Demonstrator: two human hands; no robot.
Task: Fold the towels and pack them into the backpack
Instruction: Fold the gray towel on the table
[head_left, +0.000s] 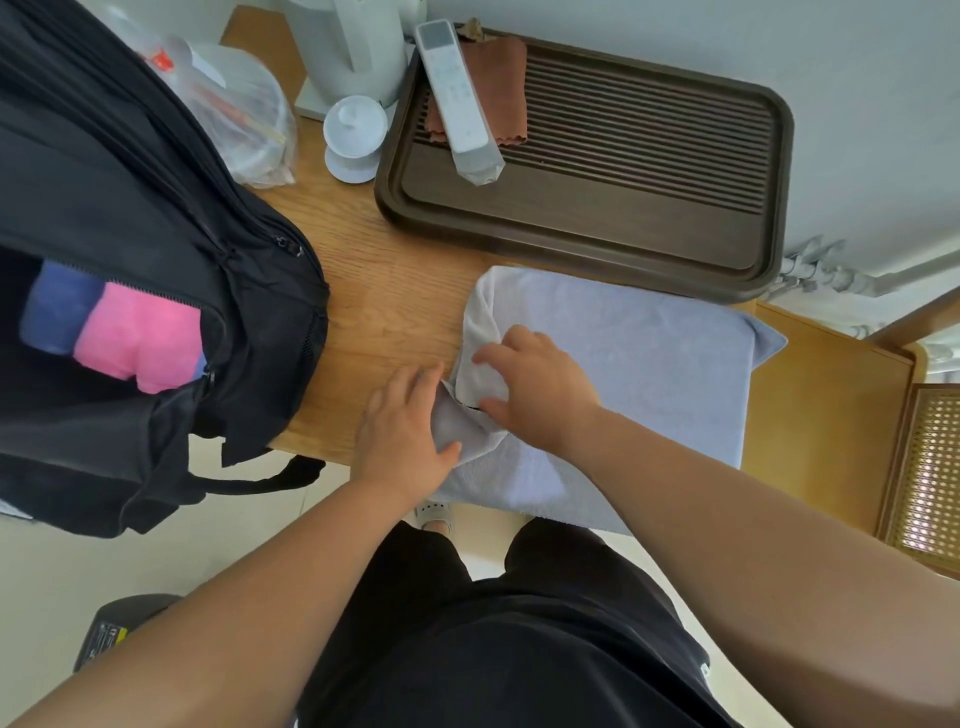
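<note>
A: Where's the towel rn?

B: Grey towel (649, 353) lies flat on the worktop (384, 291), at 3 o'clock from the backpack (156, 208) and 6 o'clock from the tray (571, 234). Its 9 o'clock edge is turned over.

A: Grips?

B: Right hand (540, 389): grip curled round that turned edge, fingers and thumb pinching it. Left hand (405, 436): grip slack, fingers straight, pressing the corner at approx 7 o'clock.

A: Tips?

B: IMO pin w/ left, carry the edge toward 3 o'clock w/ right, match corners, smooth b4 the next fold. Keep it compact, since the pink towel (140, 338) and blue towel (57, 306) already sit in the backpack's mouth. Space prob tight.
</note>
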